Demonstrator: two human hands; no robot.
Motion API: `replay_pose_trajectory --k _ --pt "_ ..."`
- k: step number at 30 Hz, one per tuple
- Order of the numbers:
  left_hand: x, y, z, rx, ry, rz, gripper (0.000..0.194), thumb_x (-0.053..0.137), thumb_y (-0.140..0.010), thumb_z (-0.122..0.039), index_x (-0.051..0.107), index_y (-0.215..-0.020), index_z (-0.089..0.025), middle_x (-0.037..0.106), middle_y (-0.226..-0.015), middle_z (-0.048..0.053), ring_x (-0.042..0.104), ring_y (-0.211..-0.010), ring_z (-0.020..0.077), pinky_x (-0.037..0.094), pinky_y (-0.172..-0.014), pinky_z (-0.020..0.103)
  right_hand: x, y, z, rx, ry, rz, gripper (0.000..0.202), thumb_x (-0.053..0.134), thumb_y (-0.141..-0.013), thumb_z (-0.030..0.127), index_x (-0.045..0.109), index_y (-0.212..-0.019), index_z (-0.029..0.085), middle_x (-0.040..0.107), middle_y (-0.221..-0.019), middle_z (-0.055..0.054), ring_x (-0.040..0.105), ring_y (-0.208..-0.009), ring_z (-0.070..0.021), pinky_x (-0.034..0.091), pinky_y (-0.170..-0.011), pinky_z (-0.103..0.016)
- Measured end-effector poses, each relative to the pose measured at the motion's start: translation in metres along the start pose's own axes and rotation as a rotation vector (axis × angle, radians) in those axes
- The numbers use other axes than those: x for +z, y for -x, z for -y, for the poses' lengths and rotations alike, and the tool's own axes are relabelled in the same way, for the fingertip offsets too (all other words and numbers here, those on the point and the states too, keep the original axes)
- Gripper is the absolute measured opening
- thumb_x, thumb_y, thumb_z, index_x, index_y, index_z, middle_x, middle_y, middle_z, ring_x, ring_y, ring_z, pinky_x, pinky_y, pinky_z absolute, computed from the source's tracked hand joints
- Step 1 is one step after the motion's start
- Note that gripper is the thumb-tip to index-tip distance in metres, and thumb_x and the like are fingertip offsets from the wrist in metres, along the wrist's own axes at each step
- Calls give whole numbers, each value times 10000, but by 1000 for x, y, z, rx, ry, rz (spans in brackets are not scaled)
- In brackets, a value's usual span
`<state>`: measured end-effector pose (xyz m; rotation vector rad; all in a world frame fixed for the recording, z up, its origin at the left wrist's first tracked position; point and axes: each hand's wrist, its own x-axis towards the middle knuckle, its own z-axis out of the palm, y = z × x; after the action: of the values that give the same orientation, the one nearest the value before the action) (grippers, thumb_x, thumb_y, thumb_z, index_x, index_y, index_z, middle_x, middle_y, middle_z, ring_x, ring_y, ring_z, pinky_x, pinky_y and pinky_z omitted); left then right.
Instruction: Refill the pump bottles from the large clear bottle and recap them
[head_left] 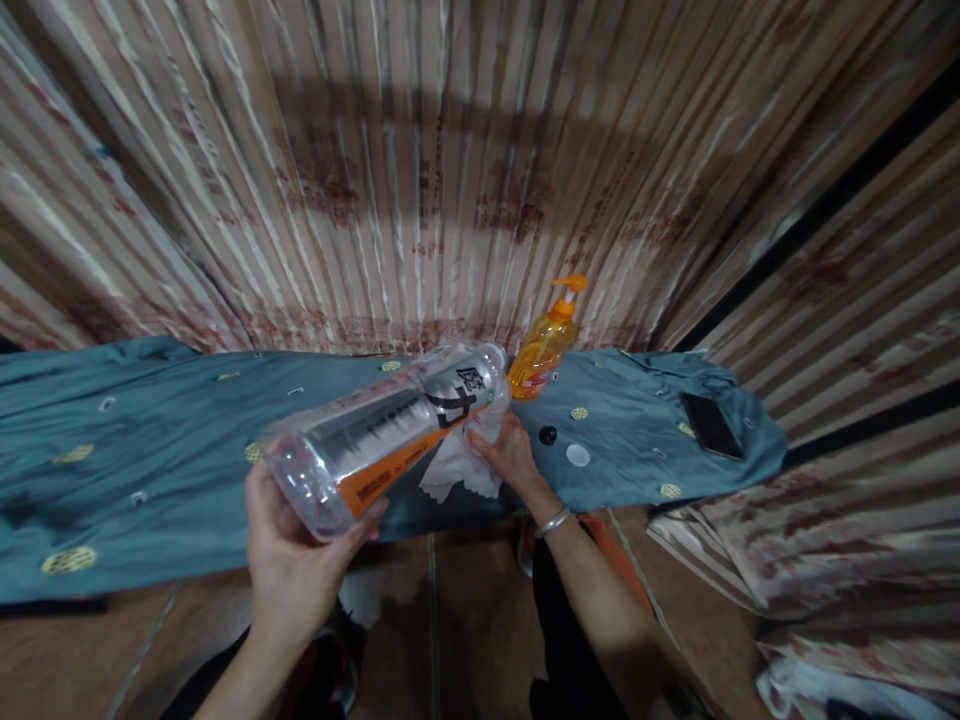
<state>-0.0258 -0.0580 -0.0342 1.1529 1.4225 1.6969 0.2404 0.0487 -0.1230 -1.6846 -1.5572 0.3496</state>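
A clear plastic bottle point(390, 430) with a silver, black and orange label lies tilted between my hands, its base toward the lower left. My left hand point(300, 540) wraps round the base end. Up at the neck end, my right hand point(510, 450) presses a crumpled white tissue point(461, 465) to the bottle; the tissue hangs down below it. Part of the right fingers is hidden behind the bottle and tissue. Just beyond the right hand stands an orange pump bottle point(541, 350) with yellow-orange liquid in it.
A bench covered with green patterned cloth point(180, 440) runs across the view. On it, right of my hand, lie a small black round piece point(547, 435), a white round cap point(577, 456) and a dark phone point(709, 425). Pleated curtains point(450, 180) hang behind and at right. Brown floor tiles point(465, 610) show below.
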Motion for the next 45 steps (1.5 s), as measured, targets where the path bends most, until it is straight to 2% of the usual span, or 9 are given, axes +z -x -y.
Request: replay_pose_trajectory --k 4,8,14,22,25,32,36,40,45 --pt "7 4 -10 40 -10 -46 831 1048 -496 -318 677 -1238 -284 754 -1193 76 814 -985 352 702 -563 358 0 0 0 8 -7 -4 310 844 -803 290 725 -1082 222 834 -1127 -120 799 -1147 -322 650 -1025 -428" --pt "11 5 -13 54 -24 -50 890 1064 -456 -321 673 -1254 -284 754 -1238 85 799 -1095 382 726 -642 384 3 0 -4 -14 -26 -25 342 833 -806 324 718 -1109 214 834 -1139 -134 800 -1132 -324 651 -1019 -444" --pt "13 6 -2 61 39 -70 999 1067 -460 -412 637 -1352 -283 758 -1310 116 804 -1094 388 726 -661 389 7 0 -10 -23 -44 -33 393 837 -785 311 708 -1137 193 827 -1169 -161 798 -1149 -344 646 -1035 -483" --pt "16 8 -6 30 61 -65 930 1064 -462 -371 663 -1294 -269 737 -1235 95 796 -1099 380 688 -590 316 7 1 -10 -13 -30 -27 385 842 -798 303 708 -1135 175 827 -1167 -178 798 -1155 -351 643 -1030 -475" --pt "14 6 -6 39 79 -56 956 1066 -451 -347 647 -1307 -275 728 -1288 107 801 -1069 372 692 -589 330 6 0 -8 -12 -28 -22 396 844 -795 311 707 -1140 172 827 -1172 -180 798 -1163 -352 638 -1040 -469" --pt "15 5 -15 -40 59 17 1081 1076 -391 -284 581 -1351 -247 700 -1334 129 783 -1134 377 731 -823 459 6 2 -12 -6 -50 -32 342 823 -792 364 692 -1065 206 832 -1147 -180 803 -1133 -363 639 -1025 -488" --pt "24 5 -17 43 90 -6 1009 1058 -419 -367 575 -1297 -245 699 -1315 115 753 -1232 393 699 -954 505 7 2 -17 -8 -76 -60 391 812 -794 480 683 -1038 203 830 -1089 -190 806 -1099 -375 655 -968 -496" --pt "26 5 -14 78 86 12 1000 1043 -463 -385 547 -1321 -247 696 -1327 115 758 -1235 394 683 -995 533 8 2 -18 12 -81 -68 394 818 -784 482 688 -1033 207 832 -1066 -161 812 -1058 -351 657 -947 -485" --pt "22 5 -17 41 57 4 988 1032 -458 -335 558 -1320 -238 696 -1343 127 758 -1230 379 685 -990 522 8 2 -16 -26 -62 -68 337 841 -788 420 699 -1022 222 836 -1061 -152 813 -1062 -353 668 -931 -473"
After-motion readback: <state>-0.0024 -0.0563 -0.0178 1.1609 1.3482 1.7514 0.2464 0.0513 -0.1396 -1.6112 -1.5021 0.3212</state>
